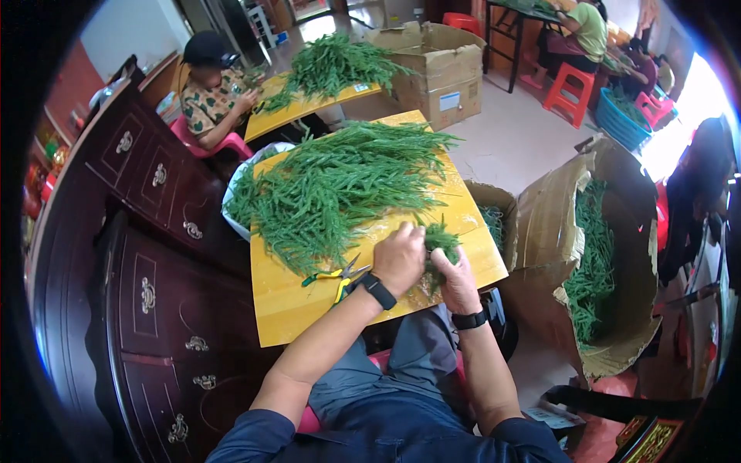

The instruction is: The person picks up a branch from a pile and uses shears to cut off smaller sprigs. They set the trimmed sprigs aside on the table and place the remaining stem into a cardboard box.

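Note:
A small bundle of green leafy sprigs (441, 238) is gripped between both hands at the near right of a yellow table (287, 310). My left hand (399, 258) closes on it from the left, and my right hand (457, 279) holds it from below. Both wrists wear black bands. A big heap of the same green sprigs (332, 189) covers the table's middle and far part. Yellow and green handled scissors (338, 276) lie on the table just left of my left hand.
A torn cardboard box (610, 255) with green sprigs stands on the floor at right. A dark wooden cabinet (154, 255) runs along the left. A person (212, 92) sits at another yellow table with sprigs further back, beside a cardboard box (440, 69). Other people sit on red stools at back right.

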A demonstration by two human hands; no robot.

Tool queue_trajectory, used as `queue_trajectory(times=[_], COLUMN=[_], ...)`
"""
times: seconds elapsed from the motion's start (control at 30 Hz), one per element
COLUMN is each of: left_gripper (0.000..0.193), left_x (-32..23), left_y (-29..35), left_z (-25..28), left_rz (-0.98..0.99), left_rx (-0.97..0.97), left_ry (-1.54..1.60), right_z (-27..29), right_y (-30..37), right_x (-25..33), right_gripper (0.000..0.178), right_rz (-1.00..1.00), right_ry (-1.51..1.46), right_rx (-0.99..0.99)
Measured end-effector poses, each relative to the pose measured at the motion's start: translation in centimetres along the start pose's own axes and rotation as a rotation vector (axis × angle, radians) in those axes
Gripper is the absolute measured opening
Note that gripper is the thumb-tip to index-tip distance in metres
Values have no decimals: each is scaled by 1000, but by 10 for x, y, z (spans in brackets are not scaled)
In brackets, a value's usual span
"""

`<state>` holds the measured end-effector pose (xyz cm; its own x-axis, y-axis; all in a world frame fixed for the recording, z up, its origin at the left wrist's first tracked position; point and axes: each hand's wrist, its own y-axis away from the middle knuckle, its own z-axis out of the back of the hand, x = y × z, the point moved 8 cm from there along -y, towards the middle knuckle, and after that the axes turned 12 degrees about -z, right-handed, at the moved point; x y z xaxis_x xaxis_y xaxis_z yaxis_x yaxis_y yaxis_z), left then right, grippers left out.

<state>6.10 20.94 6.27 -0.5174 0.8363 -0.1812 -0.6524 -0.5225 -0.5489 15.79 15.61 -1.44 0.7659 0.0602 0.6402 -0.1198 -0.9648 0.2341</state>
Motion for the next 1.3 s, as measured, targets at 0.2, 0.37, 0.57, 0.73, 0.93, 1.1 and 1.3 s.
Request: queue_trajectory(times=[0.2,0.37,0.57,0.73,0.93,1.1,1.3], left_gripper=[45,44,51,52,50,46,28], left_x=[15,30,48,68,83,145,158], left_y=[-2,22,19,11,17,14,21], left_z=[16,-32,-43,-41,-37,36,61], left_rz=[143,614,418,337,402,429,346], left_rx=[-119,106,104,55,141,2,238], left_ry=[460,1345,1057,785,593,373,-101], right_z=[19,15,12,32,25,6,-69], right_y=[-10,-9,-5,-5,30,29,33], right_x=[5,5,2,13,52,43,2], right_gripper=[29,37,42,51,43,46,50], right_rz=[-16,-33,-47,199,636,653,719], right_ry=[-43,-95,-9,65,287,647,1492], right_rx=[6,39,60,-170,-534,-308,102])
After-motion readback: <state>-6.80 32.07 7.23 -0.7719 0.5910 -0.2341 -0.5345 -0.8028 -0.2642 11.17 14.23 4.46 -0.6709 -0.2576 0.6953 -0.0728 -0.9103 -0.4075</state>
